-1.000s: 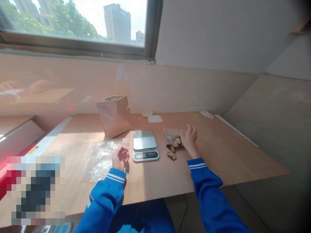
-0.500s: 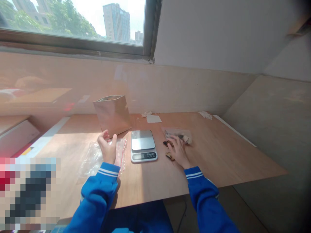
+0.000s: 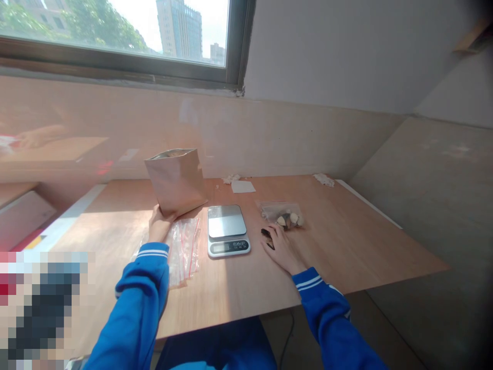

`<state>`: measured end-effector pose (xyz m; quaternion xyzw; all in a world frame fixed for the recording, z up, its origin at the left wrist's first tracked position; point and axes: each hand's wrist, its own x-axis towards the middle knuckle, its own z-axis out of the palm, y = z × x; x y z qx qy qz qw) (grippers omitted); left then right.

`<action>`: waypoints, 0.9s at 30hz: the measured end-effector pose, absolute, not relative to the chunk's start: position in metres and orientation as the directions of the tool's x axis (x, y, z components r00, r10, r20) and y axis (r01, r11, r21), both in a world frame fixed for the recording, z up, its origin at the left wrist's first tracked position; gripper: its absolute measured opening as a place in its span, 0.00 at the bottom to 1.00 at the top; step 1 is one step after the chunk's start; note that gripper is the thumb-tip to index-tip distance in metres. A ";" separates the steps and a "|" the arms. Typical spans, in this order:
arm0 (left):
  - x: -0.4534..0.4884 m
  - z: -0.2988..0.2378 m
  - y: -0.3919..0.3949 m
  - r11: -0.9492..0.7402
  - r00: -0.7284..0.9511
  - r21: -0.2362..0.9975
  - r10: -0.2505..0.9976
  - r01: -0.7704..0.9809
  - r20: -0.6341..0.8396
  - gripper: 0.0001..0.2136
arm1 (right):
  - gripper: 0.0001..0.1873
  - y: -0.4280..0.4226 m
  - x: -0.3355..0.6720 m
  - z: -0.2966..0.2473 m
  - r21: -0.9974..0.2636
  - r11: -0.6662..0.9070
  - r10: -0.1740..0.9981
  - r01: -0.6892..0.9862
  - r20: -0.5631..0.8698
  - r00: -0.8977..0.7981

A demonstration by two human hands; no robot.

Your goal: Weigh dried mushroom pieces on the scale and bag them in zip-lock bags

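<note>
The right hand is partly covering the dark pieces, and the left sleeve is hiding some clear plastic bags.

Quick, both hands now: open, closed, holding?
Left hand: at the brown bag, grip cannot be told.
Right hand: fingers over dark pieces, grip cannot be told.

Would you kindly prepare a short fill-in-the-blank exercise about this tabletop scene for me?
The top of the upright, light-brown, paper-like bag at the person's left hand is ____.
The person's right hand is at small, dark, irregular pieces, to the ____ of the silver-topped white digital scale.
Both bright blue fabric sleeves have ____ cuff stripes.
Missing words: open; right; white.
</note>
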<state>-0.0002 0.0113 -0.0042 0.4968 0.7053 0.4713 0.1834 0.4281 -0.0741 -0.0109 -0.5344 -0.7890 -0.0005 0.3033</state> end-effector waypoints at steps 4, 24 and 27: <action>-0.004 -0.009 0.013 0.075 -0.434 0.848 0.880 0.525 0.191 0.25 | 0.16 -0.071 0.430 -0.015 -0.343 0.367 0.857 0.865 0.487 -0.170; 0.007 0.002 -0.004 -0.026 -0.401 0.833 0.867 0.553 0.294 0.18 | 0.13 -0.044 0.342 0.055 -0.522 0.521 0.822 0.675 0.522 -0.230; 0.008 0.005 -0.006 -0.058 -0.401 0.866 0.870 0.496 0.288 0.18 | 0.13 -0.027 0.322 0.059 -0.521 0.529 0.831 0.670 0.477 -0.285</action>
